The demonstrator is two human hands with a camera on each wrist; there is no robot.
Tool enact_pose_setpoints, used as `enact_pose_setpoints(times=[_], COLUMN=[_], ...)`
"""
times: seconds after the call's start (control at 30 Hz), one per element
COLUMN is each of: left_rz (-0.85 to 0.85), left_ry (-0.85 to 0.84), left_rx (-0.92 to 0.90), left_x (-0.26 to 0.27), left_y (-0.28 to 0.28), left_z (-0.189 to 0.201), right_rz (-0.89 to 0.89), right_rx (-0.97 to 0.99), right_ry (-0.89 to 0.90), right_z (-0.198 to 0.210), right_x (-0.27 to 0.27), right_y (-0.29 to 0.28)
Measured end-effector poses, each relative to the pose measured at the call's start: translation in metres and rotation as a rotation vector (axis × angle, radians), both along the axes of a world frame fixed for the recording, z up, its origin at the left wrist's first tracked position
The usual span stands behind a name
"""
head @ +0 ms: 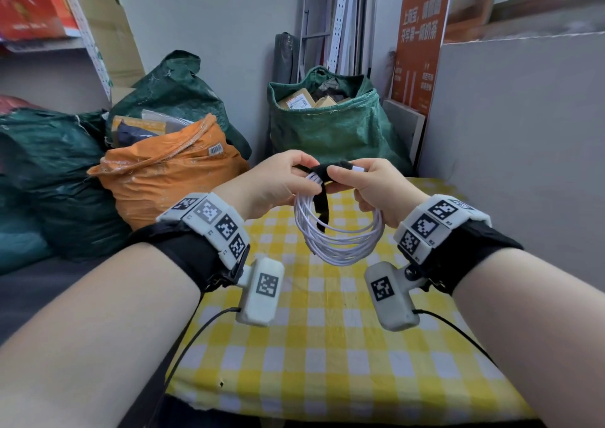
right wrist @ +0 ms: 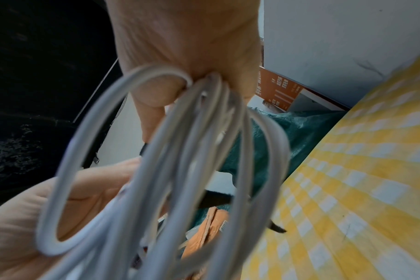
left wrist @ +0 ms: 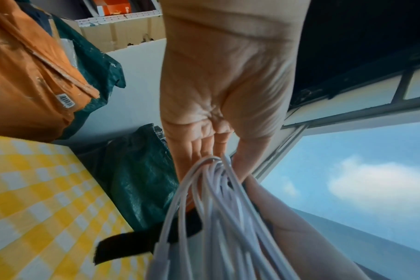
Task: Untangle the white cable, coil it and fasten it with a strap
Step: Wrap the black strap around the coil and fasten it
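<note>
The white cable [head: 340, 247] hangs as a round coil of several loops above the yellow checked table [head: 327, 346]. A black strap [head: 322, 170] lies over the top of the coil, and its loose tail hangs down through the loops. My left hand [head: 302, 174] pinches one end of the strap against the bundle. My right hand [head: 340, 175] grips the top of the coil, thumb on the strap, with a white plug [head: 358, 168] showing by its fingers. The left wrist view shows the cable [left wrist: 216, 208] and the strap [left wrist: 132, 244]. The right wrist view shows the cable [right wrist: 180, 151] and strap [right wrist: 213, 199] blurred.
An orange sack [head: 170, 179] and dark green sacks [head: 49, 172] crowd the floor at the left. A green sack of parcels [head: 330, 126] stands beyond the table's far edge. A grey panel [head: 523, 149] walls off the right side, with an orange sign [head: 419, 44] behind it.
</note>
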State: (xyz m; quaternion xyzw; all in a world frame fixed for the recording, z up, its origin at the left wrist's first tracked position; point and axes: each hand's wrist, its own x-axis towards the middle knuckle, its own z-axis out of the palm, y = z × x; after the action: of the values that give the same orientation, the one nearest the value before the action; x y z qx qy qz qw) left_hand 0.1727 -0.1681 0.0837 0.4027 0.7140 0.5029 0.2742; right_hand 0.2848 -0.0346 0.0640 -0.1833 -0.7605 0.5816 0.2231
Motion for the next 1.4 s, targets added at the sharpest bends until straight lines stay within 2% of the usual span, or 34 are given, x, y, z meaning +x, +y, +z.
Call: enact_pose_setpoints(times=[0.1,0.17,0.37,0.5,0.6,0.67,0.8,0.9,1.07,1.2,1.4], left_rz=[-0.026,-0.056,-0.133,-0.144,-0.07,-0.047,-0.008,0.01,0.103,0.107,-0.025], left_ry=[0.037,0.003,-0.29,-0.302,-0.305,-0.288,-0.247,-0.206,-0.133,-0.146,-0.017], left_rx=[-0.005,-0.029,-0.014,0.033,0.076,0.098,0.13,0.119,0.07,0.035,-0.007], left_x=[0.003,0.002,0.0,0.0,-0.001,0.0,0.0,0.001,-0.005,-0.013,-0.015], left_y=[-0.001,-0.001,-0.003,-0.002,0.002,0.004,0.005,0.007,0.004,0.002,-0.002], left_z=[0.0,0.0,-0.002,-0.009,-0.012,-0.013,-0.011,-0.013,-0.014,-0.02,-0.026], right_rz=[-0.001,0.003,0.034,-0.114,-0.32,-0.278,0.06,0.188,0.193,0.139,0.152], right_rx=[0.039,0.083,0.257,0.435,0.583,0.625,0.523,0.407,0.116,0.087,-0.006], right_ry=[-0.011,-0.041,-0.116,-0.138,-0.023,-0.033,-0.299,-0.289,-0.097,-0.058,0.028], right_z=[0.0,0.001,0.0,-0.004,-0.004,-0.001,-0.001,-0.002,0.003,0.007,0.01], right_x=[-0.001,0.0,-0.001,-0.005,-0.003,-0.002,-0.004,-0.003,-0.004,-0.003,-0.002], right_y=[0.0,0.0,-0.003,-0.004,-0.002,-0.004,-0.013,-0.014,-0.012,-0.011,-0.012])
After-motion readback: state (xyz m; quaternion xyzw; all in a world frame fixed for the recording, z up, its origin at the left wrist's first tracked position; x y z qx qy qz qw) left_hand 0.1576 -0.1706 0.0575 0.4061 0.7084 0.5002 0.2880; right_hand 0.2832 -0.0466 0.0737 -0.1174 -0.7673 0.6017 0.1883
